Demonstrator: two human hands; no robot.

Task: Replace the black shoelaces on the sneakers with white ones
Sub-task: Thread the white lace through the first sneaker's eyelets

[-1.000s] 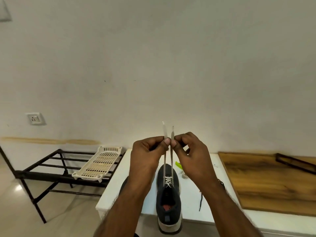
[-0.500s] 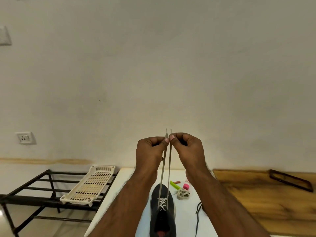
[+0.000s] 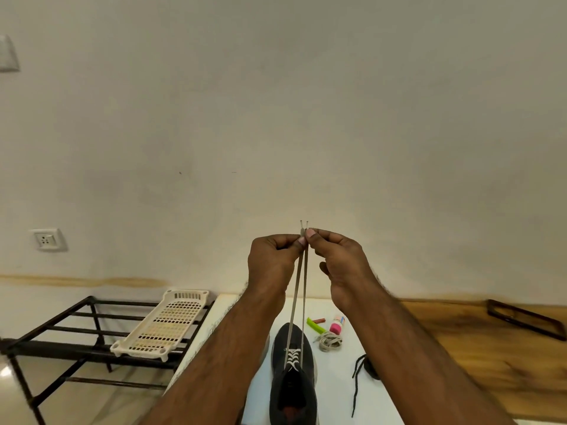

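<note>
Both hands are raised side by side, thumbs touching. The left hand pinches one end of the white shoelace and the right hand pinches the other, the 2 tips poking up just above the pinch. Below the grip, both strands run taut down to the black sneaker on the white table, where the lace crosses through the lower eyelets. Below and right of the grip lie a bundled white lace and a loose black shoelace.
</note>
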